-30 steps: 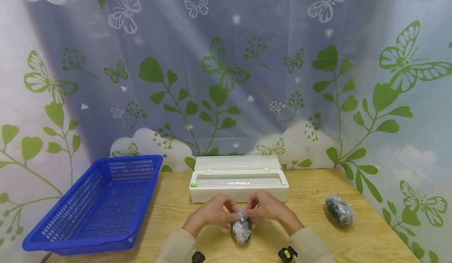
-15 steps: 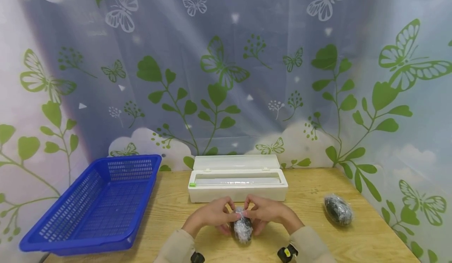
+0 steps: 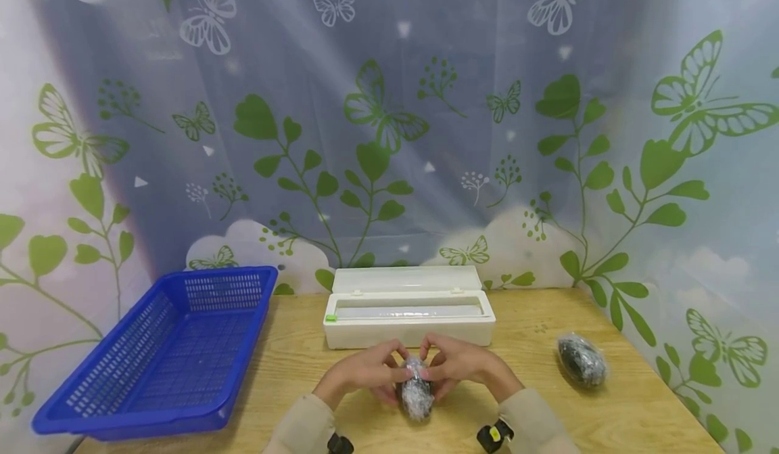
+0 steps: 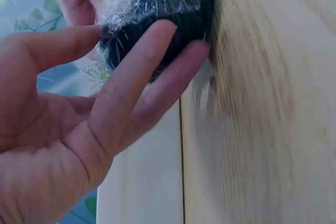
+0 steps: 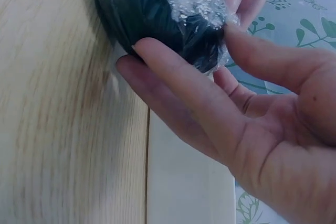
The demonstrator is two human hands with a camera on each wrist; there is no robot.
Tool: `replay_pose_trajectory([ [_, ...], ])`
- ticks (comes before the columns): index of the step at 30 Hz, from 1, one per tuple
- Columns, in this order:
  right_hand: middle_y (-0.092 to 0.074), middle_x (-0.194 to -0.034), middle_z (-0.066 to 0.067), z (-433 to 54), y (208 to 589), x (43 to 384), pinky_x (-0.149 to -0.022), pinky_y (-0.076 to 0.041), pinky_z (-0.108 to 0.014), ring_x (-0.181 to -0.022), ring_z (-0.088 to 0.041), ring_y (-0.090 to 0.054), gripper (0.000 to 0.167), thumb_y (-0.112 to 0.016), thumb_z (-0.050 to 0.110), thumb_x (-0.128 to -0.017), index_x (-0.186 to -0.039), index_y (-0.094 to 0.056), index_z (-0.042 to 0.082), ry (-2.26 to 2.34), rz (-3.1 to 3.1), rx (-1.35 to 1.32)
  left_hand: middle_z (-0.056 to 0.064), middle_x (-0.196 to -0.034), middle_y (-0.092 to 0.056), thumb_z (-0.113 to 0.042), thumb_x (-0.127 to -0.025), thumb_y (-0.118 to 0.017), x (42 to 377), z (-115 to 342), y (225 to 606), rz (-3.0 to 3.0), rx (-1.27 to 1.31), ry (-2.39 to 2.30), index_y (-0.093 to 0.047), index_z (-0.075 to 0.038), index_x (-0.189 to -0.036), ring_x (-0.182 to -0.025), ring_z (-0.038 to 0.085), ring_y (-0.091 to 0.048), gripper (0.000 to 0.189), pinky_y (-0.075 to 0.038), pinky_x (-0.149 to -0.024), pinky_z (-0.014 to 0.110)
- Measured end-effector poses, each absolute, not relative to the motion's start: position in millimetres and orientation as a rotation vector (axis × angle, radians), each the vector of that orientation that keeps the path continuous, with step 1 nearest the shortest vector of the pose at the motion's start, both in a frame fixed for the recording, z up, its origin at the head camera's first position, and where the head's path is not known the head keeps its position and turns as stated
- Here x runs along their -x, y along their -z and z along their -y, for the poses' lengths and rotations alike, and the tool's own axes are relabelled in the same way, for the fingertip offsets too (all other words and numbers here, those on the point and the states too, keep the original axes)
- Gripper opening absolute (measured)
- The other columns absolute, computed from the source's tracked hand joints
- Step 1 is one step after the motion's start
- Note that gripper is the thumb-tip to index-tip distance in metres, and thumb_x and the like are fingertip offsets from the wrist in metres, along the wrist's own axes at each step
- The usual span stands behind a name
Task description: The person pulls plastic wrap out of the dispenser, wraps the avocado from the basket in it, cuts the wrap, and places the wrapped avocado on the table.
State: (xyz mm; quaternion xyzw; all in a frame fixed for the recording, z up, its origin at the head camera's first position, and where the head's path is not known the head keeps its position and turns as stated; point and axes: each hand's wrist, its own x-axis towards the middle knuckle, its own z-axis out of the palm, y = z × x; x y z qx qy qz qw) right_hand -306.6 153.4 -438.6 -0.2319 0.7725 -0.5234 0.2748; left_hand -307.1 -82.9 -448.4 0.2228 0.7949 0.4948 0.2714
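A dark, egg-shaped item wrapped in crinkled cling film (image 3: 416, 400) sits on the table in front of me, its kind hidden by the film. My left hand (image 3: 367, 371) holds it from the left, and my right hand (image 3: 464, 366) from the right. Both thumbs pinch the film at its far end. In the left wrist view, two fingers (image 4: 137, 59) lie along the dark side of the wrapped item (image 4: 173, 3). The right wrist view has the same item (image 5: 142, 19) between thumb and fingers. Just beyond the hands stands a white cling film dispenser (image 3: 408, 334), its lid raised.
To the left is a blue plastic basket (image 3: 222, 413) with perforated walls. A second dark, film-wrapped oval item (image 3: 582, 360) lies on the right side of the wooden table (image 3: 608, 420). A printed curtain (image 3: 389, 190) hangs behind the table.
The fingertips have shifted slightly at the far end of the wrapped item, which stays in both hands. The head view has moved a little; the basket, dispenser and second item stay put.
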Motion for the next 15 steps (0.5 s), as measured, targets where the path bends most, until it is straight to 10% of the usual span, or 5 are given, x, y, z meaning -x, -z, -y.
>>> replay_pose_trajectory([
  [15,-0.073,-0.103,-0.022,-165.3,418.4,304.0,-0.079,-0.064,-0.052,-0.085,-0.026,-0.074,0.026,-0.063,0.009,-0.102,-0.12,-0.045,0.001,1.49,-2.22,0.55,0.023,-0.116,-0.061,-0.021,-0.101,-0.067,308.1,65.5,445.4,-2.173,-0.59,-1.633,-0.056,-0.006,-0.139,-0.08,0.025,-0.072,0.042,-0.065,-0.076,0.046],
])
